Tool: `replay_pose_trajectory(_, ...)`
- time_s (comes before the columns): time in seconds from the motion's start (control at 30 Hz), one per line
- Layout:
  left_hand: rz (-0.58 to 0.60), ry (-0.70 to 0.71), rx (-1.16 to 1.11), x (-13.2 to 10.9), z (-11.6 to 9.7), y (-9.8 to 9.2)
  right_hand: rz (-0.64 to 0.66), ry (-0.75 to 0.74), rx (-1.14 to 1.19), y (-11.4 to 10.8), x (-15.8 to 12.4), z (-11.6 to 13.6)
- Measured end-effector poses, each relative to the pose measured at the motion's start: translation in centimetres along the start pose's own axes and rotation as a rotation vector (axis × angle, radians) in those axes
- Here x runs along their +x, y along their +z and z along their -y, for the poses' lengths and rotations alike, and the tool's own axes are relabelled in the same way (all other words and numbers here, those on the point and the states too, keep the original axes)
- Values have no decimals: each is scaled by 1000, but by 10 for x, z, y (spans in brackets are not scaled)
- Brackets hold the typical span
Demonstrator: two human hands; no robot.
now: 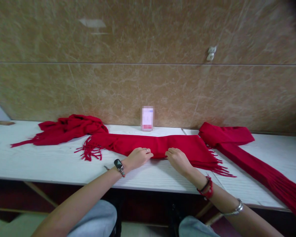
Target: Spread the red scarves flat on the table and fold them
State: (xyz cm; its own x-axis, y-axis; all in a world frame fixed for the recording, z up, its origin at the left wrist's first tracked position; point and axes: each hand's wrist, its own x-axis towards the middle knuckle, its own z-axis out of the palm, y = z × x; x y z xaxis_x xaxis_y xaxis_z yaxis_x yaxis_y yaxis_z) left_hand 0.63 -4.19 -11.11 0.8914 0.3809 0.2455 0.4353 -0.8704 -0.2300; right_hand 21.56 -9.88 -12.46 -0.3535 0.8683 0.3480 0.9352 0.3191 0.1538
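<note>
A red fringed scarf (150, 142) lies lengthwise across the white table, its fringes spread at both ends. My left hand (139, 157) is closed on its near edge, left of the middle. A short way to the right, my right hand (177, 159) also grips that edge, fingers curled over the cloth. The fingertips of both hands are partly hidden from above. At the left, a second red scarf (71, 128) is crumpled in a heap that meets the middle scarf's left end. On the right, another red scarf (251, 161) lies bent, one length running past the table's front edge.
The white table (71, 169) runs along a brown marbled wall (148, 85). A small upright device (147, 118) with a blurred screen leans at the wall. Two denim-covered knees show beneath the front edge. A small white hook (211, 53) is fixed to the wall.
</note>
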Motion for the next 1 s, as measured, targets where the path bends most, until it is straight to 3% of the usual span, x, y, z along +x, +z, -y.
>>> replay_pose_trajectory(0.1, 8, -13, -13, 2, 2, 5, -17, 2, -27, 1, -1, 0)
replay_pose_trajectory(0.27, 1, -18, -16, -1, 6, 10, -57, -133, -40, 1, 1, 5)
replay_pose_trajectory(0.53, -6, -19, -19, -1, 3, 10, 45, -138, -64, -3, 2, 9)
replay_pose_trajectory(0.67, -30, -22, -8, 1, 1, 14, 28, -131, -38, -7, 13, 24)
replay_pose_trajectory(0.77, -36, -38, 1, 1, 2, 14, 105, -159, -30, -9, 26, 37)
replay_pose_trajectory(1.0, 20, -112, 72, -29, 26, 3, 179, -75, 37, -7, 33, 33)
